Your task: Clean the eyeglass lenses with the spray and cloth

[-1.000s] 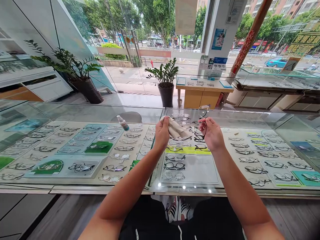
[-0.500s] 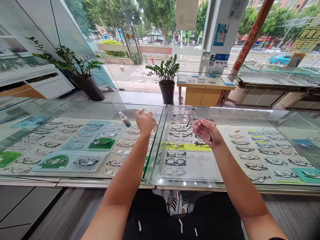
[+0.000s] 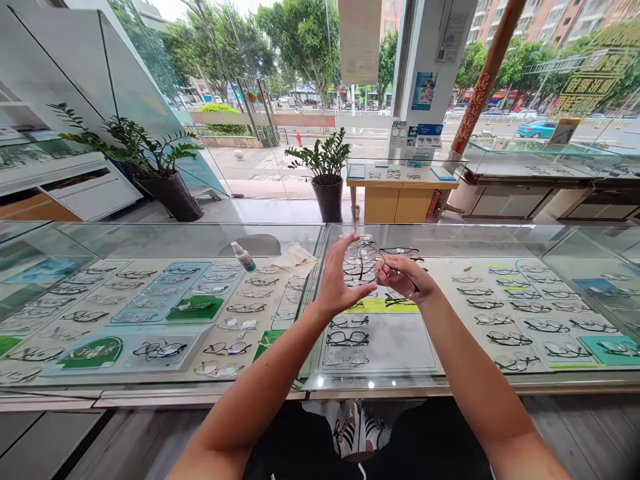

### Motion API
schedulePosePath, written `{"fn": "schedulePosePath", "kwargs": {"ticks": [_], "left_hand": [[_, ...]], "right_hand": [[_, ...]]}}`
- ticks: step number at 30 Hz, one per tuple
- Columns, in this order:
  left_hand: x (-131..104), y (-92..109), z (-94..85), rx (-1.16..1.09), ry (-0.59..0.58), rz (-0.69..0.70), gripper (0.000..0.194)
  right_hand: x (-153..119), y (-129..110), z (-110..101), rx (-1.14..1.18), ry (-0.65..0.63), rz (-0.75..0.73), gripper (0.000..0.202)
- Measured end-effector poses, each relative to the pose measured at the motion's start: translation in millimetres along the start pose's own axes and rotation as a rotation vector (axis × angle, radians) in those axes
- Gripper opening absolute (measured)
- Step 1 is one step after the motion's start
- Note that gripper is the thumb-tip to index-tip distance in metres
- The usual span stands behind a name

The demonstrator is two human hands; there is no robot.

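Note:
Over the glass counter, my right hand (image 3: 404,277) is closed on a pair of dark-framed eyeglasses (image 3: 413,285), partly hidden by its fingers. My left hand (image 3: 339,277) is just left of them, thumb and fingers spread wide with nothing held between them. A pale cloth (image 3: 296,259) lies crumpled on the glass left of my left hand. Beside it stands a small white spray bottle (image 3: 243,257) with a blue-green lower part.
The glass display counter (image 3: 320,383) holds rows of eyeglasses on trays. Beyond it are a potted plant (image 3: 328,197), a second potted plant (image 3: 173,193) leaning at the left, and a wooden display table (image 3: 395,202) near the window.
My left hand has let go of the cloth, which now rests on the counter, and has moved right towards the eyeglasses, opening wide. My right hand still holds them. The view has tilted up slightly.

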State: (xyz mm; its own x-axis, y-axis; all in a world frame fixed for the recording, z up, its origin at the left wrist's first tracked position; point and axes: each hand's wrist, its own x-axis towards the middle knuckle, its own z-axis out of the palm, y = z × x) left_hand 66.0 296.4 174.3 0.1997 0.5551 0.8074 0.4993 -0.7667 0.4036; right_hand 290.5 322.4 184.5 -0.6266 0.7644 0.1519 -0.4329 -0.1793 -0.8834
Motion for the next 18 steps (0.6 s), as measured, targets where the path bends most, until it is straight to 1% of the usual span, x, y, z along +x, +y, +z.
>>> {"fn": "schedulePosePath", "kwargs": {"ticks": [2,5,8,12,18], "left_hand": [[-3.6,6.4,5.9,-0.030,-0.022,-0.023,0.097],[-6.0,7.2,9.6,-0.058,0.009,-0.077,0.081],[-5.3,6.1,9.0,-0.074,0.034,-0.121,0.078],[-3.1,6.8,6.2,-0.071,0.032,-0.177,0.071],[-0.1,5.3,2.7,-0.081,0.013,-0.158,0.062]], "right_hand": [[0.6,-0.5,-0.7,-0.028,0.002,0.024,0.034],[1.1,-0.4,-0.2,-0.056,-0.002,0.046,0.036],[1.1,0.5,0.9,-0.055,0.008,0.062,0.036],[0.9,1.8,1.3,-0.057,0.013,0.073,0.036],[2.2,3.7,-0.2,-0.038,0.010,0.065,0.037]]}}
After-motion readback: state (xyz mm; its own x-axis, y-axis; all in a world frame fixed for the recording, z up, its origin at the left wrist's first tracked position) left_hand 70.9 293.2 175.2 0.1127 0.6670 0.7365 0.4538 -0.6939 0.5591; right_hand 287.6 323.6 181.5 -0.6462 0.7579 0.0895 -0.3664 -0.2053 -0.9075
